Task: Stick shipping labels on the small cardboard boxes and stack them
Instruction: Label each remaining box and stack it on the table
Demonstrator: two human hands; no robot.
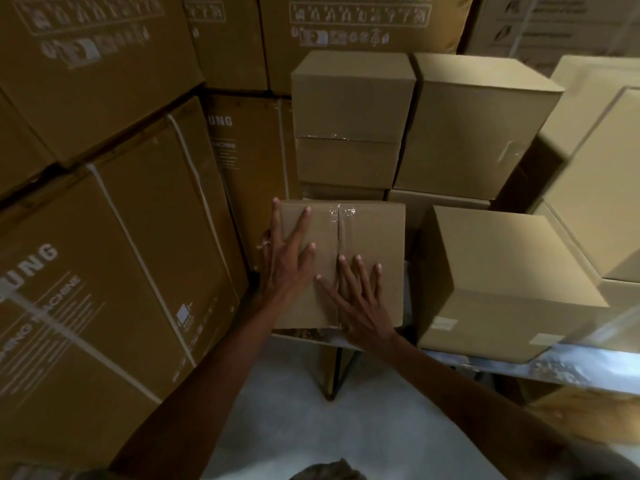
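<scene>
Cardboard is all around here. A small box (341, 263) sits at the near edge of a metal table (571, 367), in the middle of the view. Clear tape (338, 216) runs down its top seam. The left hand (285, 252) lies flat on the left part of the top, fingers spread wide and straight, holding nothing. The right hand (360, 299) lies flat on the near right part of the top, fingers wide too, just pressing. No label shows on the top of this box, so I think it still needs one, or the label is on a side I cannot see. To the right sits another box (498, 282) with two small pale stickers low on its near side, so that one may be done. Farther back, more small boxes (353, 116) are already stacked. Big printed cartons (104, 271) stand on the left. I think the job is partly done, with this box still to label and stack.
</scene>
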